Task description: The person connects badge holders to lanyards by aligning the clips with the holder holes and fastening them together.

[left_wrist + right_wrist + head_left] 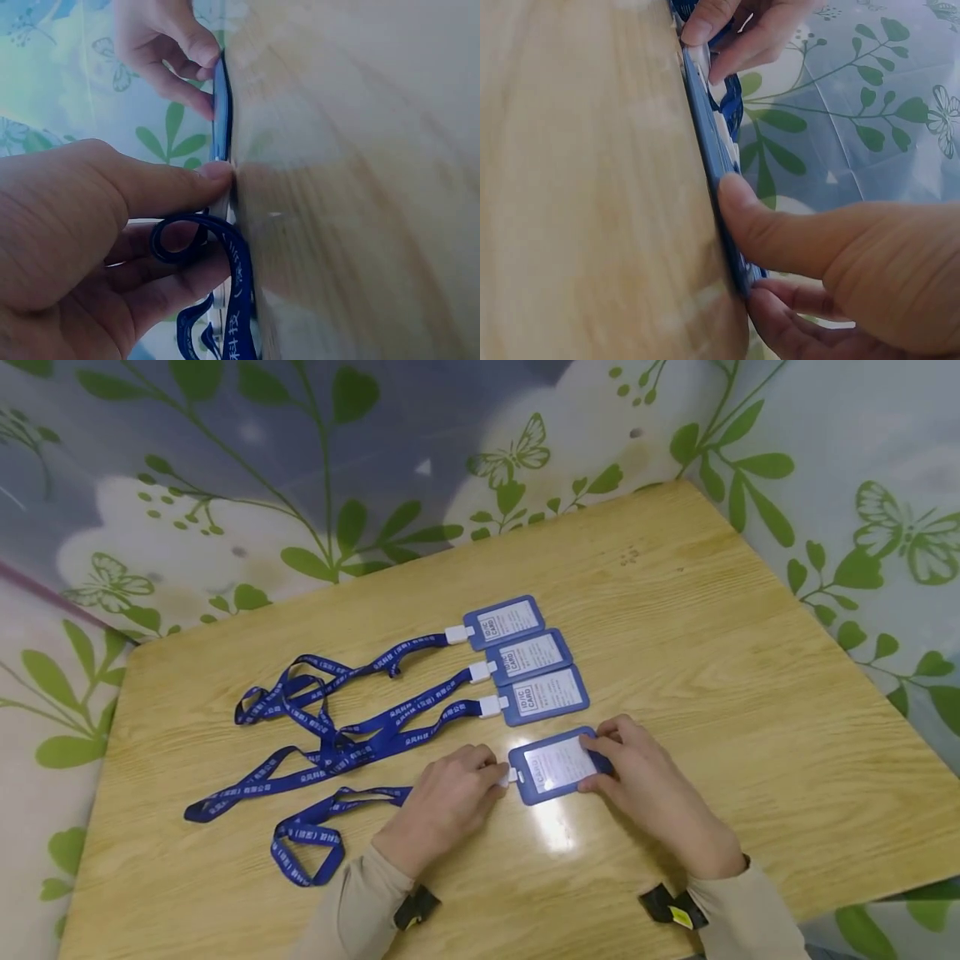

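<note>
A blue card holder (558, 766) with a clear window lies nearest the person, its face catching the light. My right hand (652, 785) grips its right end between thumb and fingers; the right wrist view shows the thumb on its edge. At the holder's left end, my left hand (450, 802) pinches the white clip (508, 777), mostly covered by the fingers. From under that hand runs a blue lanyard (307, 835) with white lettering, looped on the table. In the left wrist view the lanyard strap (238, 292) curls beside the fingers.
Three more blue card holders (545, 696) lie in a column just beyond, each with a white clip (492, 706). Their lanyards (405, 735) stretch left and cross one another. The wooden table (750, 693) meets a leaf-patterned wall (405, 452) at the back.
</note>
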A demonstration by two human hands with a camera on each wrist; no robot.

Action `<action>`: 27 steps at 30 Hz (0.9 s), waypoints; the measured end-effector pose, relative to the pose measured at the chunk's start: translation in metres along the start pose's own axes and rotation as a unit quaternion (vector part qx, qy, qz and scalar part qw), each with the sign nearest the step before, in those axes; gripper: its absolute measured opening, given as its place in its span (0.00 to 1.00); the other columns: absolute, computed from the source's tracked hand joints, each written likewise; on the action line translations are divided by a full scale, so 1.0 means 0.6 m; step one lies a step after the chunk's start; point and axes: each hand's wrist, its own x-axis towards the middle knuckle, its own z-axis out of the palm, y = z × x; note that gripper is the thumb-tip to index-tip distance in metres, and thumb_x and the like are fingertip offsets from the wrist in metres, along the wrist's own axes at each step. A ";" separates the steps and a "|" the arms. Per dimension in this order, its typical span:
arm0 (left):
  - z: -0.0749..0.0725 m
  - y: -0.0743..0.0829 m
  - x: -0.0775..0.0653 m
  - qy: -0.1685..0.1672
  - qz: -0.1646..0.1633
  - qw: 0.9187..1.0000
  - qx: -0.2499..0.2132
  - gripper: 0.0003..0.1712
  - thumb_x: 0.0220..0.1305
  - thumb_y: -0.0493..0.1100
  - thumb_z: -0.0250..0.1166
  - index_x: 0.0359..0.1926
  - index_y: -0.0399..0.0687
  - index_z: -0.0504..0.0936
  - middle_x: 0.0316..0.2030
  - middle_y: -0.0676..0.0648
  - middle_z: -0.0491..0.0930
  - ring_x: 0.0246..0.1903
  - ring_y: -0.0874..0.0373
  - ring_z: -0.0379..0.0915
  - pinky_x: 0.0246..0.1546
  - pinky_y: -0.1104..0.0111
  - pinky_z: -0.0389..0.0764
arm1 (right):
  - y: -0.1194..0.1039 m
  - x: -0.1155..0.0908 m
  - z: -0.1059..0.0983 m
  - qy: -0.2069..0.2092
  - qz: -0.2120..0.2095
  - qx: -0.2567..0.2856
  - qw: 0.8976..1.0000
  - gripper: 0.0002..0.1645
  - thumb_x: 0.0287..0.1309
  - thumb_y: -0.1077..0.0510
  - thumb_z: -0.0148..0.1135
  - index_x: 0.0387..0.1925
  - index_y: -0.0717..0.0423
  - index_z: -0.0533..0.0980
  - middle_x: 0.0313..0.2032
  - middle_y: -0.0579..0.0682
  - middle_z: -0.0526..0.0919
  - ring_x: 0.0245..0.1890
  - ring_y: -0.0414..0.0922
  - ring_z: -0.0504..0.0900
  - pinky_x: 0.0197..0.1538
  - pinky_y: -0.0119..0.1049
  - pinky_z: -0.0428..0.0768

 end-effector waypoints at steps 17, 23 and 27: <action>0.002 0.020 0.013 0.005 -0.009 1.000 -0.002 0.11 0.65 0.38 0.70 0.48 0.45 0.89 0.35 0.47 0.82 0.31 0.59 0.74 0.30 0.71 0.80 | -0.015 -0.013 0.007 0.034 0.017 -0.028 0.999 0.33 0.48 0.56 0.79 0.53 0.71 0.80 0.32 0.54 0.73 0.31 0.46 0.66 0.34 0.33 0.65; 0.005 0.013 0.023 -0.024 -0.029 0.999 -0.007 0.12 0.65 0.40 0.69 0.49 0.48 0.89 0.35 0.49 0.81 0.32 0.59 0.73 0.30 0.71 0.79 | -0.009 -0.005 0.011 0.024 0.022 -0.021 0.999 0.33 0.51 0.58 0.77 0.56 0.72 0.79 0.33 0.55 0.73 0.31 0.46 0.67 0.34 0.33 0.65; -0.002 0.003 0.028 -0.034 -0.034 0.999 0.005 0.11 0.66 0.46 0.69 0.46 0.48 0.89 0.44 0.46 0.83 0.40 0.54 0.77 0.41 0.66 0.83 | -0.011 0.000 0.006 0.001 0.024 -0.036 0.999 0.30 0.55 0.58 0.75 0.56 0.71 0.79 0.33 0.55 0.74 0.32 0.46 0.68 0.34 0.34 0.68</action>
